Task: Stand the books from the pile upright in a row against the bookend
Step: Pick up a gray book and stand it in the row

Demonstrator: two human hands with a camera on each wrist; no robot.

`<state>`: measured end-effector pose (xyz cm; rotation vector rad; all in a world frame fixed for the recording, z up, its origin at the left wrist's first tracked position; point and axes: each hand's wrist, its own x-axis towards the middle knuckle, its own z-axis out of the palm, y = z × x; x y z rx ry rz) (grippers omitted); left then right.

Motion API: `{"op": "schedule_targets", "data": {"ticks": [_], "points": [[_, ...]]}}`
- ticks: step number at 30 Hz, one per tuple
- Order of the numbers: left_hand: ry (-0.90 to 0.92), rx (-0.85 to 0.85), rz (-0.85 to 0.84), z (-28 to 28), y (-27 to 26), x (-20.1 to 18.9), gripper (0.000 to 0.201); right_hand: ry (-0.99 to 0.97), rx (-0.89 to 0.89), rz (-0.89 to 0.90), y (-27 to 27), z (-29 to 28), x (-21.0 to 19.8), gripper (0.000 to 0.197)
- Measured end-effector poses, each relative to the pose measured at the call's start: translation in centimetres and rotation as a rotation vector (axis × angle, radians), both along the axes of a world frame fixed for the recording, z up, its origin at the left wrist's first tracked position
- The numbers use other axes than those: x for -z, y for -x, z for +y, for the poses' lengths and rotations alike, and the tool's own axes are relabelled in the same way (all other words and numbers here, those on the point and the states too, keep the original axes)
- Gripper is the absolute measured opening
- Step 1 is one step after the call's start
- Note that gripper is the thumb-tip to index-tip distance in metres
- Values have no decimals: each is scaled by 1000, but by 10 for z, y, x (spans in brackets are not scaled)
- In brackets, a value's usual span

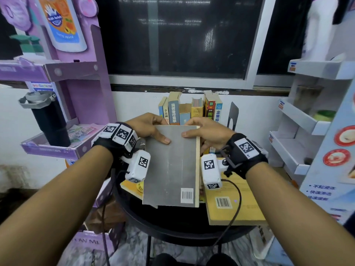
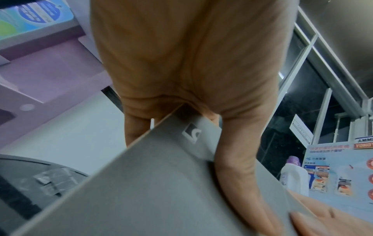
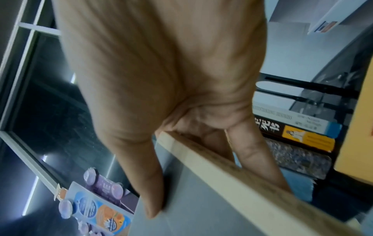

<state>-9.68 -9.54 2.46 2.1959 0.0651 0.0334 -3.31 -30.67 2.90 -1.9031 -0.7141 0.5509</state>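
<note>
A grey book (image 1: pixel 171 167) with a barcode on its cover is held flat above the pile, between both hands. My left hand (image 1: pixel 151 129) grips its far left corner, thumb on the cover, fingers underneath. My right hand (image 1: pixel 203 131) grips the far right edge the same way. The wrist views show the grey cover (image 2: pixel 161 183) and its pale page edge (image 3: pixel 222 169). A row of upright books (image 1: pixel 190 111) stands at the back of the table, left of a black bookend (image 1: pixel 233 116). A yellow book (image 1: pixel 232 204) lies in the pile below.
The round black table (image 1: pixel 172 225) carries the pile. A purple display stand (image 1: pixel 76 89) with a black flask (image 1: pixel 48 120) is on the left. White cardboard shelves (image 1: pixel 307 127) rise on the right. A dark window (image 1: pixel 180 35) is behind.
</note>
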Motion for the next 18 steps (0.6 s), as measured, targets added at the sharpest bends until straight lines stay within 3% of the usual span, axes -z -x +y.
{"op": "schedule_targets", "data": {"ticks": [3, 7, 10, 13, 18], "points": [[-35, 39, -52, -13, -6, -14, 49, 32, -66, -81, -3, -13, -15, 29], [-78, 72, -150, -33, -20, -26, 41, 103, -67, -294, -4, -29, -30, 36], [-72, 66, -230, -47, -33, -31, 33, 106, 1, -449, -5, -42, -39, 27], [-100, 49, -286, -62, -48, -33, 36, 100, 89, -473, -9, -57, -44, 20], [-151, 119, -264, -84, -73, -33, 58, 179, 179, -497, -19, -81, -49, 24]]}}
